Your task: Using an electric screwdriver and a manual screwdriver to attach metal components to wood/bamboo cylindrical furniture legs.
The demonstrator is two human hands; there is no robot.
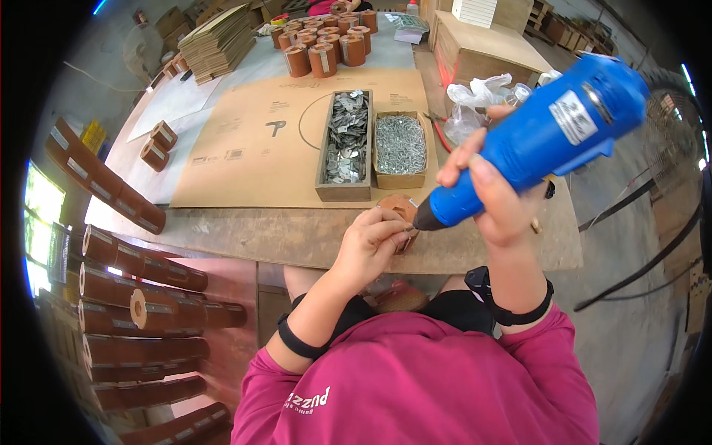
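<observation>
A: What's in the right hand point(495, 199)?
B: Blue power driver point(545, 137), fat barrel, dark tip angled down-left. Fingers wrapped tight round it.
A: Left hand point(371, 241)?
B: Fingers pinched on a small brown wooden piece point(400, 208) at the table's point(245, 237) near edge (mostly hidden), touching the tip.
A: Nearby?
B: Box of metal plates point(346, 144), box of screws point(400, 144) just behind.

Ahead: two boxes point(371, 148) of metal parts block reach.
Left: bare cardboard sheet point(245, 148), open passage.
Right: plastic bag point(475, 100) crowds table point(297, 237) edge.
</observation>
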